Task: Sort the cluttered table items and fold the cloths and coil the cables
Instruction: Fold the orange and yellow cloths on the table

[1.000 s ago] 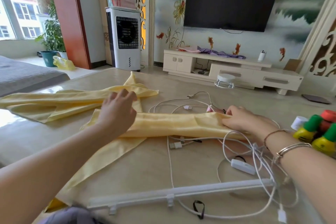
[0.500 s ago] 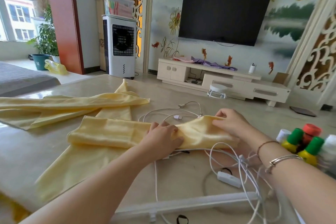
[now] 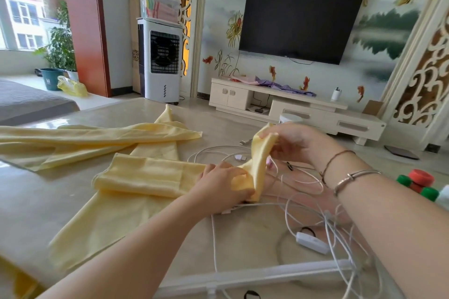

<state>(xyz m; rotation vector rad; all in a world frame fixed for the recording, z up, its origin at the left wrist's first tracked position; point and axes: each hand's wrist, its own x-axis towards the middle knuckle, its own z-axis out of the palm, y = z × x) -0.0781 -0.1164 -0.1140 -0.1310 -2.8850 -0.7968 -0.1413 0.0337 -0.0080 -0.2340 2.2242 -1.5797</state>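
1. Since the earlier frame, the right hand (image 3: 295,145) has lifted the right end of the folded yellow cloth (image 3: 150,175) off the table (image 3: 247,233); that end now stands upright in the air, where half a second ago it lay flat.
2. The left hand (image 3: 222,185) has stayed near the middle of the strip, and its position on the table is little changed.
3. Right hand: fingers and thumb are pinched together on the raised cloth end, near its top edge.
4. Left hand: it rests on the cloth with fingers curled; the cloth bunches at the fingertips, and the fingers appear to grip the fabric at the bend.
5. The folded yellow cloth lies across the table centre, its left part flat, its right part bent upward between the two hands.
6. A second, longer yellow cloth (image 3: 80,137) lies spread on the table behind and beneath the folded one.
7. Loose white cables (image 3: 303,204) lie tangled on the table under and right of the hands, with an inline switch (image 3: 312,242) among them.
8. Bottles with green and red caps (image 3: 421,181) stand at the right table edge.
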